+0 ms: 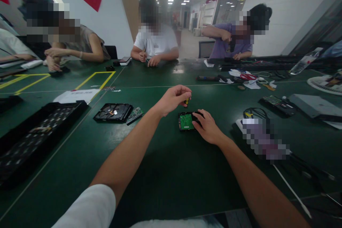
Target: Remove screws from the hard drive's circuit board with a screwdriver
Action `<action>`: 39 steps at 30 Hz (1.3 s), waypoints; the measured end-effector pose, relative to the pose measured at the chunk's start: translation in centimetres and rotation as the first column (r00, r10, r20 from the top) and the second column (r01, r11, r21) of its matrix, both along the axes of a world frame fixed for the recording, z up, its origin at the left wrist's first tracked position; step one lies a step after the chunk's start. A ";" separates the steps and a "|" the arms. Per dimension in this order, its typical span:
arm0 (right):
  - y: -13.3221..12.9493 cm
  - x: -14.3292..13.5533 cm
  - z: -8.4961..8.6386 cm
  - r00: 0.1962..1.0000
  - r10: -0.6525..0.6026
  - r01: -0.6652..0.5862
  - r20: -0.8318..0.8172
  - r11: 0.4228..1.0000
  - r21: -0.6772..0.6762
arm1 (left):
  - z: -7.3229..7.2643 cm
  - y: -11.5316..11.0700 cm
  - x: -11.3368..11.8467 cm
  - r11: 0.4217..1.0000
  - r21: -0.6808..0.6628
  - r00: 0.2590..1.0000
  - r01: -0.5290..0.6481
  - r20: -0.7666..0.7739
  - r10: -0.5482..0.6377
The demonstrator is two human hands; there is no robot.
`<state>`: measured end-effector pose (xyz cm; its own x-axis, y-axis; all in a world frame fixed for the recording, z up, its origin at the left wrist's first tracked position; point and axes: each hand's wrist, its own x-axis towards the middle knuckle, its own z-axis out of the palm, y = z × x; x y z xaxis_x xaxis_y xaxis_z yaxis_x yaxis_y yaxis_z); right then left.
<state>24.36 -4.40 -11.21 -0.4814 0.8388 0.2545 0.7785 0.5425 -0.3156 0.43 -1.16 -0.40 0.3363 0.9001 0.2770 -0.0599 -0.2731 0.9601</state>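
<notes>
A black hard drive with a green circuit board (pixel 186 122) lies on the dark green table in front of me. My right hand (pixel 207 124) rests on its right side, fingers spread over the edge. Just above the drive's far edge, my left hand (pixel 176 99) pinches a small yellow and black tool (pixel 186 102), which points down; its tip is too small to make out. To the left lies an opened black drive casing (pixel 113 112), with a loose green circuit board (pixel 135 114) beside it.
A long black tray (pixel 40 131) stands at the left. On the right are another drive (pixel 278 105), a grey metal box (pixel 317 106), cables and a blurred white-edged object (pixel 262 139). Several people sit across the table. A bottle (pixel 306 60) lies tilted at far right.
</notes>
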 end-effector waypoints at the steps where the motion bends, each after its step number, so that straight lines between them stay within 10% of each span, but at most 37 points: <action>1: 0.0 0.0 0.0 1.000 0.000 0.000 -0.002 1.000 0.000 | 0.1 -0.1 0.0 1.000 -0.011 1.000 0.015 0.010 -0.015; 39: 0.0 0.0 0.1 0.999 -0.001 0.001 -0.035 1.000 -0.003 | 0.3 -0.2 -0.1 0.997 0.076 0.997 -0.007 -0.079 0.013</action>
